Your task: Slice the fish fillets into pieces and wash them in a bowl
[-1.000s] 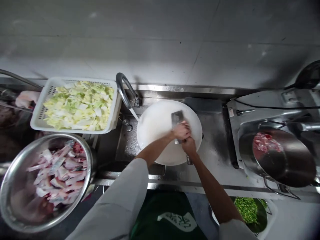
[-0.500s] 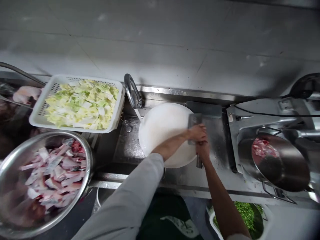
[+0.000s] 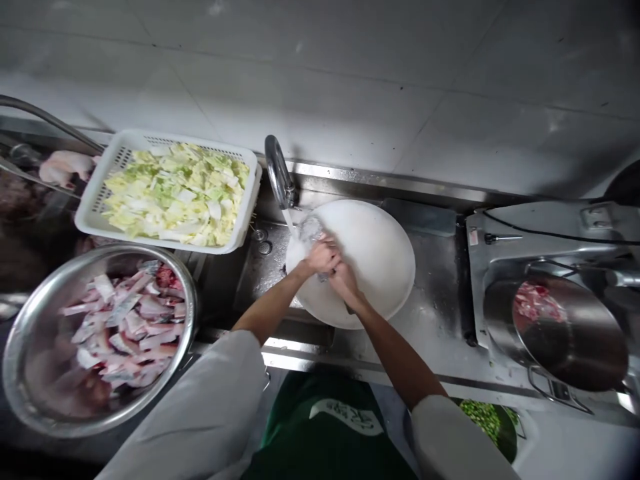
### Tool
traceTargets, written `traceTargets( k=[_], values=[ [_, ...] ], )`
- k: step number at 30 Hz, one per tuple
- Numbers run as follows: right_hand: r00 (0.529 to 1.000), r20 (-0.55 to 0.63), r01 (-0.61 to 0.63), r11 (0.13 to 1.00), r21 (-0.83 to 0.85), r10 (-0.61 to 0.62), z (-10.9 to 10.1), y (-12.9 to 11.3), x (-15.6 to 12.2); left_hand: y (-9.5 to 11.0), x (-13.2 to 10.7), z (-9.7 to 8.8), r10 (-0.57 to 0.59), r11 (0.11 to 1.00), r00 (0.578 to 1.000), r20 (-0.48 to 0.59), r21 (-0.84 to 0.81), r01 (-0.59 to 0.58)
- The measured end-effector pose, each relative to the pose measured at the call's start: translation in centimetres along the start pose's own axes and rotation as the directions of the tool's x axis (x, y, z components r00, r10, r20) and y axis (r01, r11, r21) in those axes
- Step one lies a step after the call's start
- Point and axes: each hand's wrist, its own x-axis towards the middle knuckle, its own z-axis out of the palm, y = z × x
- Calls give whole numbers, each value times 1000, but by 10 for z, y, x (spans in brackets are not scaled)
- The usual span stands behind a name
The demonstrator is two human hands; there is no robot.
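A cleaver (image 3: pixel 311 229), its wet blade blurred, is under the running tap (image 3: pixel 280 173), over the left part of a round white chopping board (image 3: pixel 380 267). My left hand (image 3: pixel 321 256) is closed around the cleaver near the base of its blade. Just beside it and touching it, my right hand (image 3: pixel 344 279) is wrapped around the handle, which is mostly hidden by the fingers and wrist. The board lies across a metal sink (image 3: pixel 255 273).
To the left stand a white basket (image 3: pixel 90 207) of chopped cabbage and a steel bowl (image 3: pixel 30 373) of cut fish pieces. A steel pot (image 3: pixel 595 333) with raw meat is on the right. Below it, chopped greens (image 3: pixel 483 420) sit in a container. A bare bird carcass (image 3: pixel 65 167) lies far left.
Both hands have carried the cleaver leftward from the board's right edge to the tap's water stream. The view has shifted slightly.
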Motion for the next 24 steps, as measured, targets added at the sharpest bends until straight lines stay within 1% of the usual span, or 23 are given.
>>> traceTargets(
  k=[1, 2, 3, 4, 5, 6, 7, 8, 9, 10, 11, 12, 13, 14, 15, 16, 17, 18, 19, 21, 23, 24],
  values=[
    [999, 33, 37, 999, 3, -37, 7, -10, -3, -4, -23, -3, -96, 995, 994, -44, -3, 96],
    [996, 57, 66, 998, 6, -67, 10, -17, -7, -5, -39, -5, -177, 984, 981, -84, -5, 177],
    [993, 74, 87, 996, 6, -87, 10, -18, -10, -3, -46, -6, -224, 974, 968, -112, -1, 225],
    [993, 76, 88, 996, 7, -88, 6, -13, -14, 2, -44, -6, -232, 972, 965, -123, 9, 235],
    [996, 56, 65, 998, 8, -65, -1, -2, -19, 12, -33, -2, -195, 980, 975, -110, 20, 198],
    [1000, 17, 21, 1000, 8, -21, -10, 15, -26, 27, -13, 4, -118, 992, 990, -78, 27, 121],
    [999, -29, -32, 999, 3, 32, -20, 38, -36, 48, 13, 14, -8, 1000, 999, -32, 24, 9],
    [992, -77, -98, 995, -1, 98, -30, 65, -48, 73, 41, 26, 116, 993, 993, 16, 4, -116],
    [979, -116, -167, 986, -2, 165, -38, 94, -62, 101, 71, 41, 230, 973, 972, 47, -24, -229],
    [961, -143, -238, 971, 1, 236, -45, 123, -78, 132, 98, 57, 345, 938, 936, 73, -58, -341],
    [932, -157, -325, 945, 28, 325, -49, 151, -96, 163, 121, 72, 426, 903, 901, 76, -87, -420],
    [901, -157, -399, 915, 64, 404, -50, 175, -113, 191, 138, 86, 497, 865, 865, 64, -110, -489],
    [870, -151, -459, 883, 97, 469, -49, 194, -128, 215, 148, 98, 538, 839, 841, 56, -128, -529],
    [850, -136, -496, 860, 120, 509, -45, 206, -141, 232, 152, 107, 560, 823, 827, 45, -145, -549],
    [845, -112, -511, 851, 120, 523, -40, 212, -150, 242, 149, 113, 567, 816, 823, 39, -161, -555],
    [848, -87, -514, 851, 107, 523, -32, 211, -155, 244, 140, 115, 559, 820, 829, 35, -175, -545],
    [858, -61, -505, 859, 86, 511, -23, 203, -156, 238, 126, 114, 542, 829, 839, 35, -187, -528],
    [871, -34, -487, 871, 65, 490, -13, 190, -154, 227, 108, 109, 519, 843, 854, 38, -192, -503],
    [887, -10, -461, 886, 48, 462, -2, 172, -150, 209, 86, 102, 486, 862, 873, 44, -189, -470],
    [925, 21, -380, 925, 28, 379, 21, 125, -137, 166, 34, 83, 399, 908, 914, 72, -171, -383],
    [967, 53, -250, 968, 14, 249, 44, 73, -123, 120, -26, 62, 261, 958, 962, 86, -150, -246],
    [982, 77, -174, 985, 10, 173, 55, 48, -115, 98, -58, 51, 165, 978, 983, 76, -145, -153]
  ],
)
